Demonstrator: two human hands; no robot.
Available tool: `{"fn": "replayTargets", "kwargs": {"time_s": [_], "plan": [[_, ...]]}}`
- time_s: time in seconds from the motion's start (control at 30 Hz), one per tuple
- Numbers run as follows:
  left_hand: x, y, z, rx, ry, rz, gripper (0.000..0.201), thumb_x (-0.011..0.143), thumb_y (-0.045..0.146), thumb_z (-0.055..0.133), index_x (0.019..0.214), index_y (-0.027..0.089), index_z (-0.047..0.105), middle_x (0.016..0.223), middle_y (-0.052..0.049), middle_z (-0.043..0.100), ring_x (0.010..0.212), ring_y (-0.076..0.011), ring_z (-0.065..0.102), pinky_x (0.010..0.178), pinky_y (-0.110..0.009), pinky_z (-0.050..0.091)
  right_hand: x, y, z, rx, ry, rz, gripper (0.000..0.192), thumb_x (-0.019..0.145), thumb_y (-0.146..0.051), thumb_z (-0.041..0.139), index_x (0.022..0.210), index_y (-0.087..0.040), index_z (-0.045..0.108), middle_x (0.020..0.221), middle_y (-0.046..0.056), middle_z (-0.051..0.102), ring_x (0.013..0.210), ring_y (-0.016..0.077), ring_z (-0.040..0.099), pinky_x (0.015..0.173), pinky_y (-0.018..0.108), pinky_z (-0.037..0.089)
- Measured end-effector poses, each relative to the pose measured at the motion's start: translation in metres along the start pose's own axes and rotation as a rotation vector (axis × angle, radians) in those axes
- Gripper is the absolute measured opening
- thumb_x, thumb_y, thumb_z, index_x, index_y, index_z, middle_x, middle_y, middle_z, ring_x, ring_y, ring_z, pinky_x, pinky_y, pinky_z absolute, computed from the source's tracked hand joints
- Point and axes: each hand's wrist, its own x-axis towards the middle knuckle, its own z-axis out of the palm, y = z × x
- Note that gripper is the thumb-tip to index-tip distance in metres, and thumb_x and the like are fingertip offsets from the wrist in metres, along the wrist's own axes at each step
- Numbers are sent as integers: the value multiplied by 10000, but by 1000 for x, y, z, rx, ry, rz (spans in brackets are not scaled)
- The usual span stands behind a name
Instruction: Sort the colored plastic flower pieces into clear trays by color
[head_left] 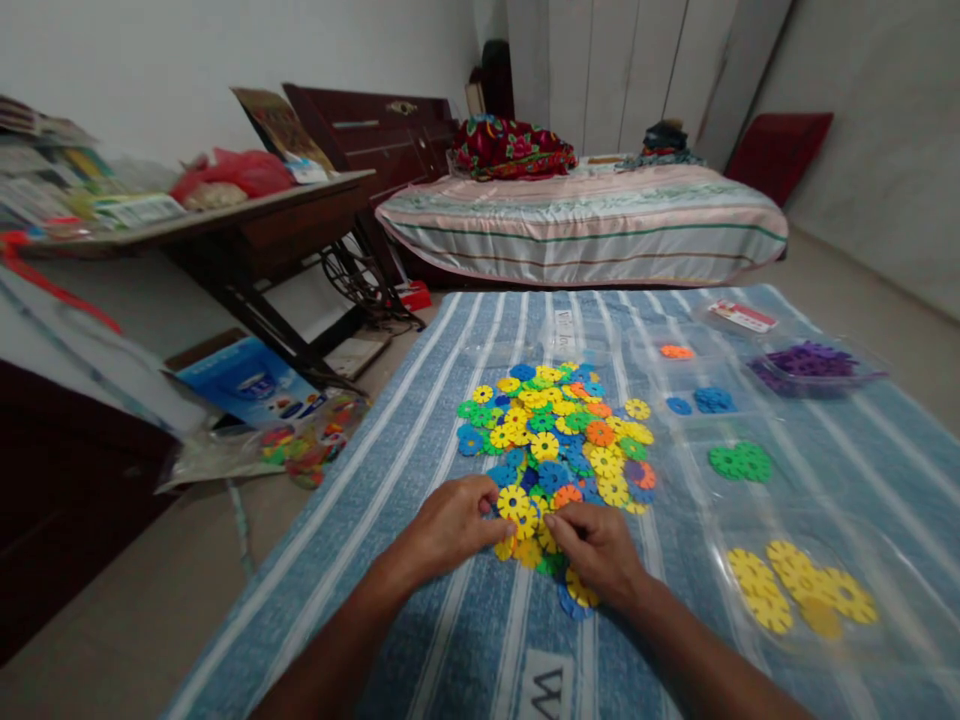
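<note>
Dozens of small, flat plastic snowflake discs in yellow, blue, green and orange [559, 440] lie heaped in the middle of a blue-and-white striped cloth [420, 420], and both hands work at the near edge of that heap. Curled knuckles-up, the left hand [450, 525] has its fingertips drawn together on a yellow disc [514, 502] at the pile's front; whether it truly pinches the piece or only presses on it I cannot tell. Just beside it, the right hand [596, 555] is also bent, fingers closed over several yellow discs [579, 588] lying under the palm, with a blue one peeking out below. To the right, clear plastic trays hold sorted groups: yellow discs [799, 590] nearest, green ones [741, 462] farther back, then blue ones [705, 400] and a single orange one [676, 352], with purple pieces in a clear tub [806, 362] beyond. Such discs look light, stiff and slick, so they would likely slide on each other; taking one by its notched rim between thumb and forefinger seems the surest hold. A bed with a striped cover [592, 225] stands behind.
</note>
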Motion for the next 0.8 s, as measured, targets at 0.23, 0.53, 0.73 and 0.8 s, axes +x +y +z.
{"fn": "replayTargets", "kwargs": {"time_s": [0.23, 0.53, 0.73, 0.8], "plan": [[-12, -2, 14, 119, -35, 119, 143, 733, 274, 573, 829, 193, 641, 808, -4, 641, 737, -167, 576, 654, -247, 391, 0, -1, -1, 25, -1, 19, 422, 895, -368, 480, 518, -184, 439, 481, -42, 393, 468, 77, 392, 478, 224, 233], [-7, -7, 16, 34, 32, 58, 213, 804, 261, 407, 676, 190, 563, 698, -13, 596, 725, -167, 561, 642, -251, 379, 3, -5, -2, 26, -24, 48, 415, 877, -351, 482, 506, -183, 401, 486, -39, 407, 471, 74, 393, 488, 223, 222], [-9, -12, 16, 34, 40, 65, 175, 768, 292, 469, 761, 199, 617, 783, -20, 639, 778, -184, 584, 680, -265, 407, 5, -3, 1, 39, 1, 42, 403, 865, -346, 488, 509, -183, 395, 481, -46, 368, 464, 71, 377, 487, 222, 215], [-11, -12, 15, 21, 36, 62, 158, 713, 257, 493, 772, 202, 629, 809, -20, 649, 799, -187, 590, 697, -266, 416, 5, -1, 2, 39, 13, 35, 402, 865, -341, 492, 509, -182, 394, 482, -47, 363, 462, 69, 376, 487, 222, 212]]}}
